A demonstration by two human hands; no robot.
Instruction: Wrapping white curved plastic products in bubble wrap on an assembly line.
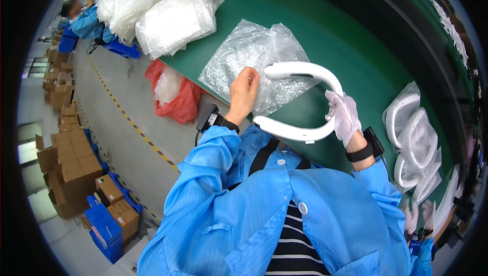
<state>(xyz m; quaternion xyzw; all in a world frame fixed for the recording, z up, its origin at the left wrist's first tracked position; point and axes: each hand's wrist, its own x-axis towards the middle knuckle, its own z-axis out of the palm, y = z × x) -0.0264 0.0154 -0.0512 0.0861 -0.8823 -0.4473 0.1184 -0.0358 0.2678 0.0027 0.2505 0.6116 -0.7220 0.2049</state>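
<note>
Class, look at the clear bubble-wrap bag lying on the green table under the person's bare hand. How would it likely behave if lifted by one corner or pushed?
The bubble-wrap bag looks crinkled and thin, so it would probably droop limply. It seems light, so a push would likely slide or bunch it on the smooth green table. The left hand pressing its edge suggests it shifts easily.
</note>
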